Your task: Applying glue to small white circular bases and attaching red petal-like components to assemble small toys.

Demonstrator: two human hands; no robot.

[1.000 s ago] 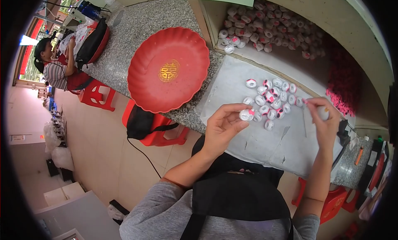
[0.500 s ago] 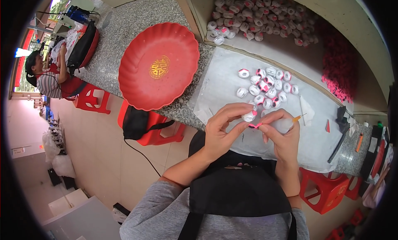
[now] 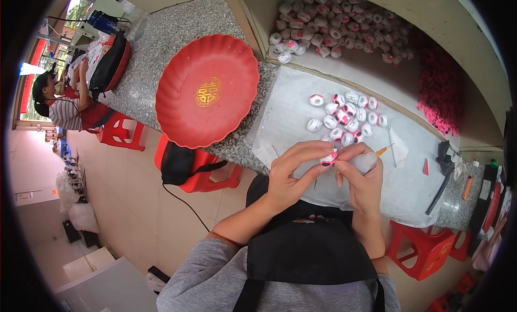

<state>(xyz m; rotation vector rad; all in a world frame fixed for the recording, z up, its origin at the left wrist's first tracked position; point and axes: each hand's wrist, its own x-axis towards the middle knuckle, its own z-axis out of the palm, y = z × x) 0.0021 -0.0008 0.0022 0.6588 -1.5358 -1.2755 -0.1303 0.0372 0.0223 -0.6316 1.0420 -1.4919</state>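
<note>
Between the fingertips and thumb of my left hand is a small white hollow piece with a pink and black patch on its side. My right hand meets it, thumb and forefinger pinched at the patch's edge. Tucked in those right fingers is a translucent squeeze bottle with an orange needle tip pointing away to the right. Just beyond both hands, a cluster of similar white pieces, some with pink and black patches, lies on a white sheet.
A large scalloped red tray sits left on the granite counter. The shelf behind holds a heap of white pieces and a pink pile. Right lie a black-handled tool and orange pen. Another person works far left.
The pink and black bit, held apart below the white piece before, now lies against its side. My right hand has moved slightly left, bringing the bottle along.
</note>
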